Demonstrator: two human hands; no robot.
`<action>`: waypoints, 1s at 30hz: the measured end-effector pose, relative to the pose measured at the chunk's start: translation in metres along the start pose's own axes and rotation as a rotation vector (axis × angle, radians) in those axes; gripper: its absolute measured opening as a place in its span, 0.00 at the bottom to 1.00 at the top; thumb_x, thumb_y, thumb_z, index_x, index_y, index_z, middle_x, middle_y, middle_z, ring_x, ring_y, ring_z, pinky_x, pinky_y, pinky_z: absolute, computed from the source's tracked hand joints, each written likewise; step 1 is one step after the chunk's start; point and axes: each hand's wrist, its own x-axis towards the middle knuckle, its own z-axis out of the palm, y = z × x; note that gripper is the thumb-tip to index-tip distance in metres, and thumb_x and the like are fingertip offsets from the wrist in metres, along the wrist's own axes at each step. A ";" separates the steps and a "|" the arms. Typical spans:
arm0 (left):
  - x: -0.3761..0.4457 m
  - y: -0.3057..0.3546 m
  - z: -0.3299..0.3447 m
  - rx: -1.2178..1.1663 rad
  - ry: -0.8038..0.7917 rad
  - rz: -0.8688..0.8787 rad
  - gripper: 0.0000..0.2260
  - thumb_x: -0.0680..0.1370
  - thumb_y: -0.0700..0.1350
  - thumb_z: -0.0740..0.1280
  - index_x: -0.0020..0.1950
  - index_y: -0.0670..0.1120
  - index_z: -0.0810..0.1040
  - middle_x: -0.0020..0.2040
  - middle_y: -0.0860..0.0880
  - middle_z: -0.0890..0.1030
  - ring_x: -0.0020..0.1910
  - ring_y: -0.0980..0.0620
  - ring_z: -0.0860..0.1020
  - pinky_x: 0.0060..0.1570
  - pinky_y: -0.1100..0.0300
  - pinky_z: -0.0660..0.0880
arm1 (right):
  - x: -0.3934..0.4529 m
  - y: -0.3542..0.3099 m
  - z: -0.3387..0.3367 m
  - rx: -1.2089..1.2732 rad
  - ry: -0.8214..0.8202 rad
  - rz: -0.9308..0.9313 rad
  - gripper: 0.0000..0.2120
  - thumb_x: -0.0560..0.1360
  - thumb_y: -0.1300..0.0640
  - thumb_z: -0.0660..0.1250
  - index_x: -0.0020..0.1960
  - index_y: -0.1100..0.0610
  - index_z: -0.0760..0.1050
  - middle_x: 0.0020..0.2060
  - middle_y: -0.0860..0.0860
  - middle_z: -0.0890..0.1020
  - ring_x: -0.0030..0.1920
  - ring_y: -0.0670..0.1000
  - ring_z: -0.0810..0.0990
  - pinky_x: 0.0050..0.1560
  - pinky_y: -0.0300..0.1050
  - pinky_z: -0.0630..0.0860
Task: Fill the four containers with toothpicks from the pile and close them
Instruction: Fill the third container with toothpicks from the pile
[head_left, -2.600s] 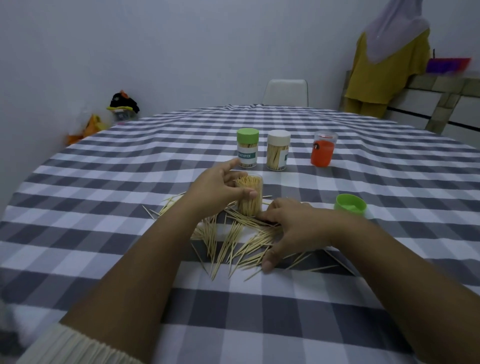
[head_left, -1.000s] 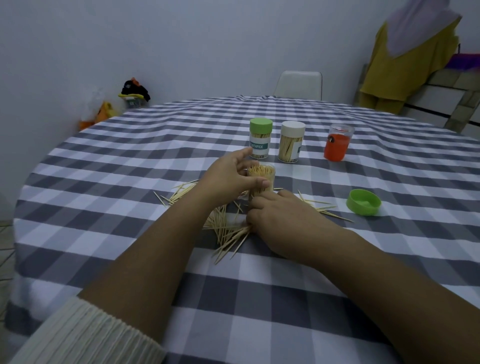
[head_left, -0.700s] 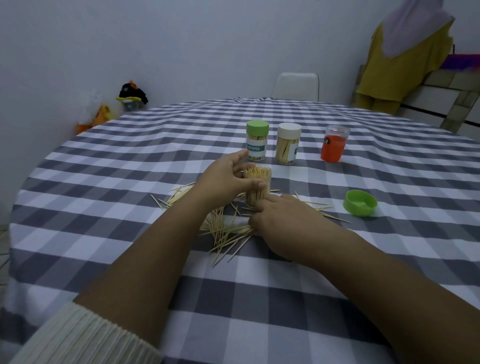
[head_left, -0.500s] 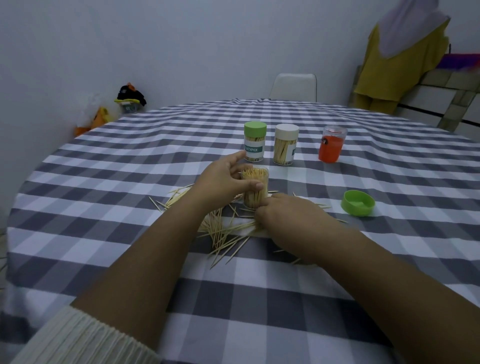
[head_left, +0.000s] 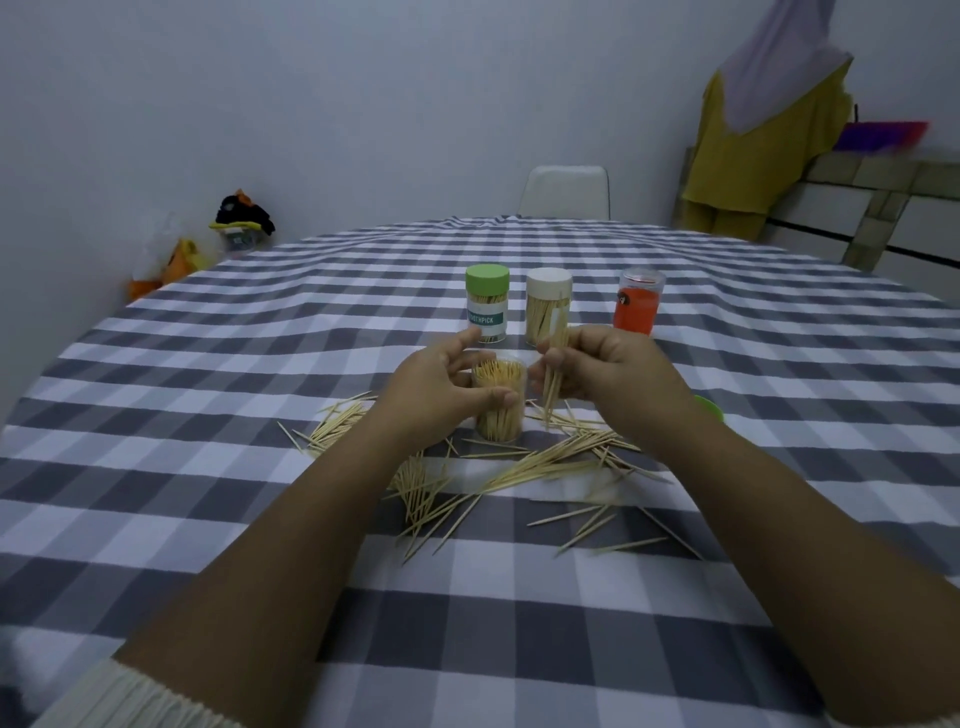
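My left hand grips an open clear container that stands upright on the checked tablecloth, packed with toothpicks. My right hand pinches a small bundle of toothpicks, held upright just right of the container's mouth. Loose toothpicks lie scattered on the cloth in front of the container. Behind stand a green-lidded container, a white-lidded container and an orange container. A loose green lid peeks out behind my right wrist.
A round table with a grey and white checked cloth fills the view. A white chair stands at the far side. Clothes hang at the back right, and small items sit by the wall at left.
My right hand has risen from the pile on the cloth with a bundle of toothpicks and now holds it beside the container's mouth. My left hand keeps its grip on the container.
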 end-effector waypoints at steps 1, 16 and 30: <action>0.000 -0.001 0.002 -0.008 -0.006 0.001 0.38 0.70 0.40 0.75 0.76 0.49 0.60 0.68 0.51 0.74 0.57 0.60 0.76 0.46 0.71 0.77 | 0.000 -0.001 0.001 0.079 0.049 -0.012 0.08 0.79 0.65 0.60 0.47 0.56 0.76 0.39 0.54 0.82 0.41 0.51 0.83 0.47 0.45 0.82; -0.005 0.006 0.021 -0.017 -0.084 0.037 0.40 0.69 0.40 0.76 0.76 0.47 0.60 0.61 0.57 0.76 0.42 0.76 0.76 0.42 0.75 0.73 | 0.003 0.014 0.011 -0.031 0.256 -0.075 0.10 0.78 0.61 0.63 0.42 0.49 0.77 0.43 0.52 0.84 0.49 0.50 0.82 0.51 0.45 0.76; -0.005 0.004 0.020 0.005 -0.088 0.036 0.40 0.68 0.42 0.77 0.76 0.46 0.61 0.69 0.50 0.73 0.60 0.60 0.76 0.56 0.68 0.74 | 0.003 0.024 0.012 -0.022 0.221 -0.077 0.15 0.81 0.56 0.59 0.64 0.41 0.67 0.51 0.51 0.83 0.51 0.47 0.81 0.46 0.38 0.78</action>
